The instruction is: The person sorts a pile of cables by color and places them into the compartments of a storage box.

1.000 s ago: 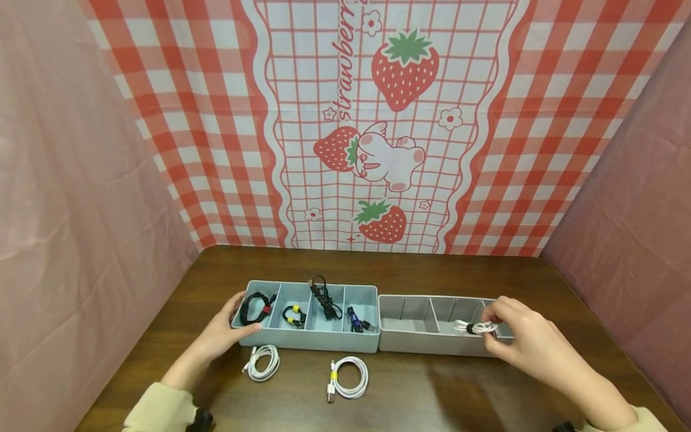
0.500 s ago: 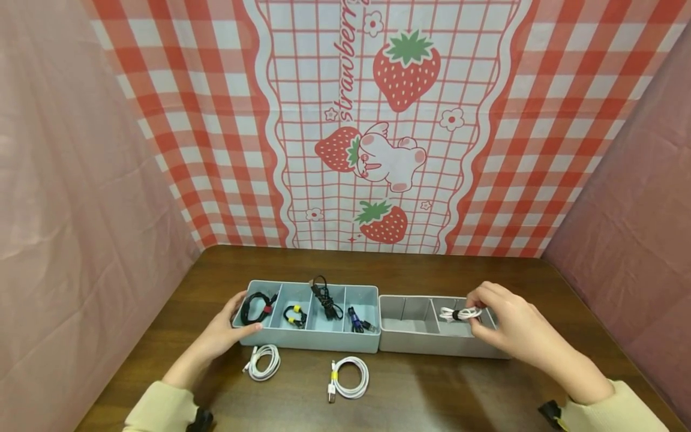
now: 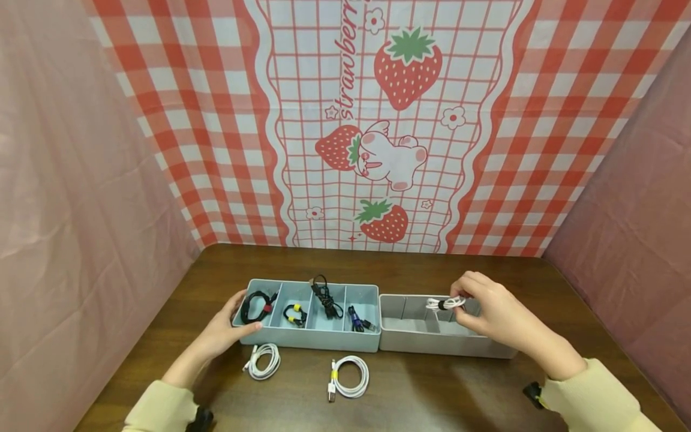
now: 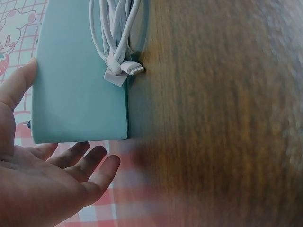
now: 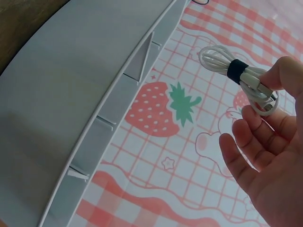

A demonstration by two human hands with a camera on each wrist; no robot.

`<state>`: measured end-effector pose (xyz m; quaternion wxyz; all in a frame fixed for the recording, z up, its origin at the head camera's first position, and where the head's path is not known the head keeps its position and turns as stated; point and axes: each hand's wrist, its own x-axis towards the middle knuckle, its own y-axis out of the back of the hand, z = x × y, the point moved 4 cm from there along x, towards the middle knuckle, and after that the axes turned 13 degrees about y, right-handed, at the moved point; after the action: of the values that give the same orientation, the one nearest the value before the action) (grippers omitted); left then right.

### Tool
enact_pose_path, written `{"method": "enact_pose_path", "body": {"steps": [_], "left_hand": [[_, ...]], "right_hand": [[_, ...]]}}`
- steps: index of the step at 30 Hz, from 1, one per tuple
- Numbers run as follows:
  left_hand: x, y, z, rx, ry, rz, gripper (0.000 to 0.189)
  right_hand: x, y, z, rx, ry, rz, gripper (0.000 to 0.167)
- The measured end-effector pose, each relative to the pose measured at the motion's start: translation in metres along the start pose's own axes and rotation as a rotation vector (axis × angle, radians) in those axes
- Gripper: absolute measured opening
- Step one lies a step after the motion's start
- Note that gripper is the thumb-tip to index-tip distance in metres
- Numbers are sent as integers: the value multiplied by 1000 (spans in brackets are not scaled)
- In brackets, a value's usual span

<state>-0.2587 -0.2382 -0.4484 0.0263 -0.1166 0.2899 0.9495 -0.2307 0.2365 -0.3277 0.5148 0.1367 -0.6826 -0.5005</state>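
My right hand (image 3: 493, 307) pinches a coiled white cable (image 3: 441, 304) with a black strap, between thumb and fingers above the grey divided box (image 3: 432, 343). In the right wrist view this cable (image 5: 222, 61) hangs clear of the box wall. My left hand (image 3: 220, 327) rests at the left end of the light-blue divided box (image 3: 324, 341); its thumb touches the rim, its other fingers lie loosely spread by the end wall. Two coiled white cables lie on the table before the blue box: one white cable (image 3: 263, 376) at left, another with a yellow tie (image 3: 356, 396).
Each blue compartment holds a cable: a black one with red tie (image 3: 245, 309), a short black one with yellow ties (image 3: 287, 313), a black one sticking up above the rim (image 3: 326, 305) and a dark one with blue tie (image 3: 355, 321). The two boxes stand end to end.
My right hand has moved left along the grey box and slightly upward, carrying the strapped white cable. The left hand and both boxes have stayed in place.
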Motion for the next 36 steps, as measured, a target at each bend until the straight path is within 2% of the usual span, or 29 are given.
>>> {"method": "enact_pose_path", "body": {"steps": [15,29,36], "left_hand": [[0,-1,-2,2,20,-11,88],[0,-1,-1,-26,3,0,86],[0,-1,-1,-29,-1,2,86]], "right_hand": [[7,-26,12,59,60,25,26],[2,-54,22,67,-7,-106,24],[-1,-68,24,80,19,-126,23]]}}
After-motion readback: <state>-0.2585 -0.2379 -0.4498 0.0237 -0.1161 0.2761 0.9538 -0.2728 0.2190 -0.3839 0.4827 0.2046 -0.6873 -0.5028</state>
